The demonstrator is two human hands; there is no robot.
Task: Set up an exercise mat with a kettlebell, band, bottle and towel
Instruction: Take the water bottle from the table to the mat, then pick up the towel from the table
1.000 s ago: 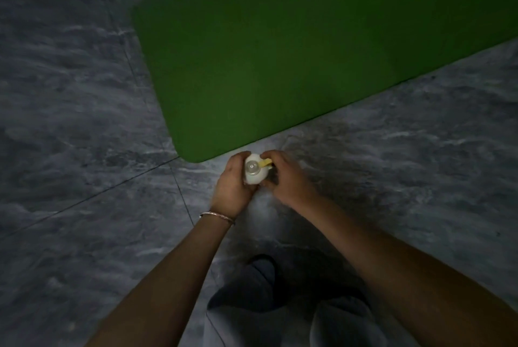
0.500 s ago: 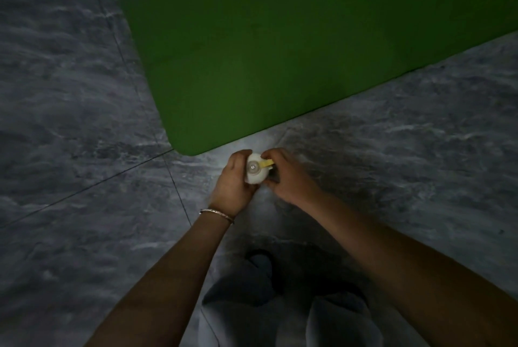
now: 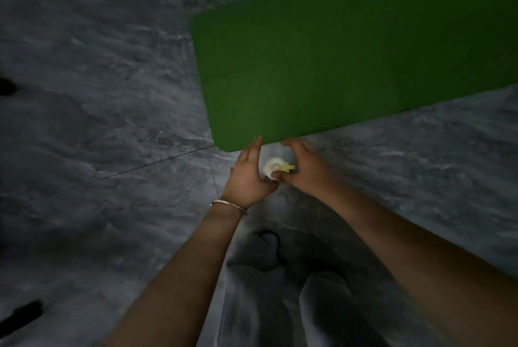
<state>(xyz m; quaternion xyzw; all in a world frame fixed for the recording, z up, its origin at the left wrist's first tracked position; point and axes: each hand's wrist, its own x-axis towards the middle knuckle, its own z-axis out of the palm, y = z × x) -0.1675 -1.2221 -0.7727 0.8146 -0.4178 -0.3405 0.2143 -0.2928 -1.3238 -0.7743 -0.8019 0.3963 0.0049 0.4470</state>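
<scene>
A green exercise mat lies flat on the grey marble floor, its near corner just ahead of my hands. The bottle, seen from above as a white cap with a yellow tab, stands upright on the floor just short of that corner. My left hand is beside it on the left, fingers stretched out toward the mat's edge. On the right, my right hand has its fingers spread, with only the thumb against the cap. No kettlebell, band or towel is in view.
Grey marble floor with thin tile joints surrounds the mat. My legs in light grey trousers are at the bottom. Dark, unclear shapes sit at the left edge and lower left.
Both hands were wrapped around the bottle; now their fingers have uncurled and spread. The view has swung, so the mat sits further right.
</scene>
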